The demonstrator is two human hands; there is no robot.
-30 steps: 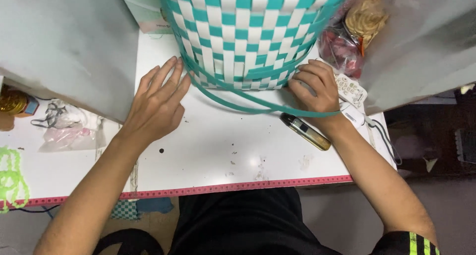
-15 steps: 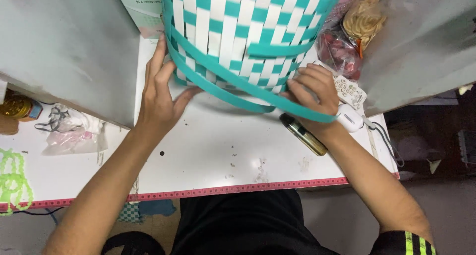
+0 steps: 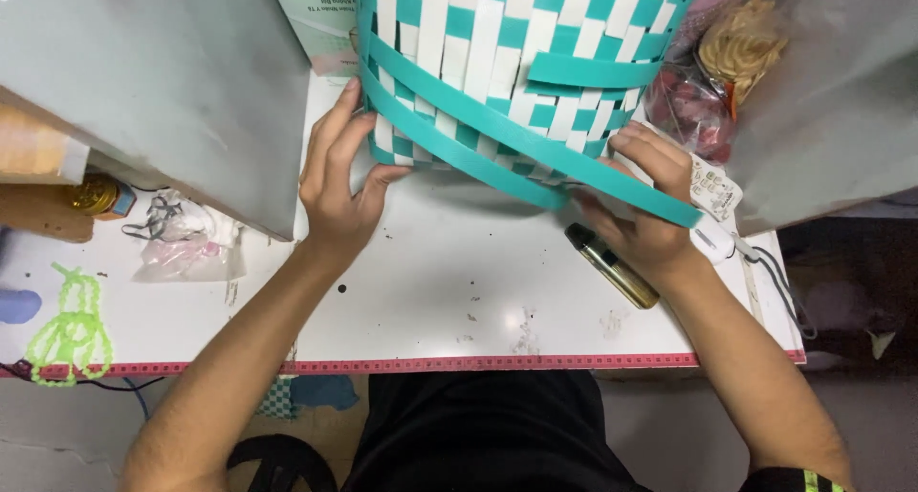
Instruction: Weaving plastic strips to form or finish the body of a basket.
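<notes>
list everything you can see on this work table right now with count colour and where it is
woven basket: one, teal and white, top centre of table
loose strap: two, teal, across basket's front
table: one, white, red-edged
gold-and-black tube: one, by right wrist
carton: one, green-white, left of basket
clear bags: red and tan contents, right of basket
neon cord: one, green, far left
left hand: on basket's lower left edge
right hand: on strap, basket's right

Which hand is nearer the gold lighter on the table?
Right. The right hand sits just above the lighter, nearly touching it; the left hand is across the table, on the basket's other side.
</notes>
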